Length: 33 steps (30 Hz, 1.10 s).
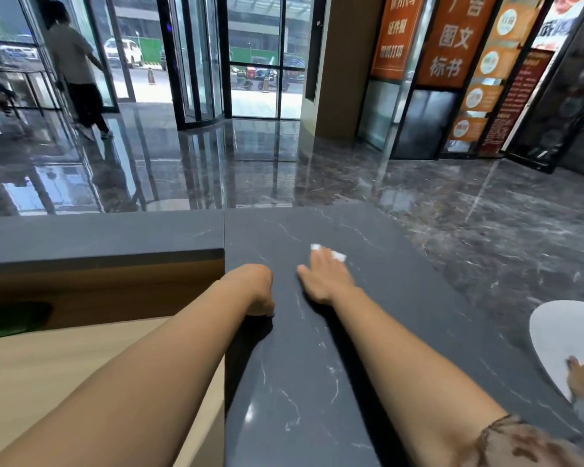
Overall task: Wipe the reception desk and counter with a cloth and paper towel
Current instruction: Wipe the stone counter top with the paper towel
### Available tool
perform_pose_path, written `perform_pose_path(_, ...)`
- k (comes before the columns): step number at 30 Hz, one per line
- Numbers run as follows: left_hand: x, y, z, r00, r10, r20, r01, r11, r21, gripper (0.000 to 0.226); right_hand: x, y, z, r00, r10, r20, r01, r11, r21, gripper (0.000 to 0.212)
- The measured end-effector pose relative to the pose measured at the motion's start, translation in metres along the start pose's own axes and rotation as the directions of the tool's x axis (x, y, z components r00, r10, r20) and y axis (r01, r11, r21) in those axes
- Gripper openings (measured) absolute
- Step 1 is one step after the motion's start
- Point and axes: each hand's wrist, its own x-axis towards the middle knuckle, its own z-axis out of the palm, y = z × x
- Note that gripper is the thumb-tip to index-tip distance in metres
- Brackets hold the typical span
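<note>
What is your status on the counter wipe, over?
Right hand flat, pressing paper towel on dark counter. Left hand curled at counter's inner edge, contents hidden. No cloth in view.

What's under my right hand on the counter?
A white wad, paper towel or cloth, pressed on the counter. Only two corners show past the right hand; the rest is covered.

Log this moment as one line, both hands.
right hand: flat, pressing paper towel on counter | left hand: curled, resting on counter, nothing visible in it | step: counter wipe
</note>
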Motion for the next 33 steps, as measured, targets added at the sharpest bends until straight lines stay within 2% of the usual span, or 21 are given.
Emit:
perform_pose_path(2,0.000,0.007,-0.002,0.999,-0.024,0.021,0.023,0.999,0.031,0.041,0.002,-0.035,0.011,0.982,-0.168,0.090,0.172,0.984,-0.040,0.064)
perform_pose_path(4,0.002,0.011,-0.003,0.998,-0.041,0.037,0.040,0.999,0.032,0.046,0.005,-0.044,0.015,0.951,-0.273,0.144,0.286,0.955,-0.081,0.061)
perform_pose_path(7,0.001,0.014,-0.005,0.996,-0.064,0.055,0.062,0.998,0.025,0.048,0.011,-0.024,0.009,0.945,-0.297,0.138,0.312,0.945,-0.102,0.061)
perform_pose_path(9,0.001,0.015,-0.005,0.996,-0.067,0.057,0.067,0.998,0.006,0.044,0.018,0.005,0.001,0.968,-0.232,0.095,0.241,0.966,-0.097,0.061)
perform_pose_path(11,0.000,0.012,-0.003,0.997,-0.063,0.046,0.063,0.998,0.006,0.041,0.024,0.043,-0.010,0.995,-0.095,0.022,0.096,0.994,-0.062,0.062)
perform_pose_path(15,0.002,0.009,0.000,0.997,-0.064,0.046,0.064,0.998,-0.002,0.041,0.023,0.114,-0.035,0.982,0.181,-0.049,-0.185,0.980,-0.076,0.059)
perform_pose_path(18,0.004,0.010,-0.003,0.996,-0.061,0.059,0.060,0.998,0.018,0.042,0.022,0.116,-0.040,0.954,0.296,-0.052,-0.299,0.953,-0.046,0.063)
perform_pose_path(20,0.005,0.014,-0.006,0.995,-0.064,0.080,0.060,0.997,0.050,0.043,0.024,0.093,-0.034,0.949,0.313,-0.045,-0.313,0.950,0.016,0.066)
perform_pose_path(22,0.006,0.019,-0.009,0.994,-0.060,0.087,0.053,0.995,0.084,0.042,0.028,0.060,-0.024,0.972,0.233,-0.039,-0.231,0.972,0.045,0.066)
perform_pose_path(25,0.010,0.027,-0.013,0.996,-0.055,0.066,0.048,0.994,0.100,0.041,0.033,0.007,-0.007,1.000,0.010,0.019,-0.011,0.999,0.050,0.064)
perform_pose_path(28,0.016,0.033,-0.015,0.998,-0.048,0.042,0.045,0.995,0.085,0.050,0.041,-0.018,0.004,0.968,-0.226,0.111,0.228,0.974,-0.012,0.062)
perform_pose_path(30,0.022,0.036,-0.015,0.998,-0.035,0.059,0.031,0.997,0.075,0.056,0.047,-0.014,0.003,0.947,-0.286,0.147,0.298,0.953,-0.063,0.060)
perform_pose_path(33,0.031,0.042,-0.017,0.995,-0.034,0.091,0.027,0.996,0.084,0.061,0.059,-0.006,0.000,0.938,-0.312,0.149,0.327,0.940,-0.092,0.059)
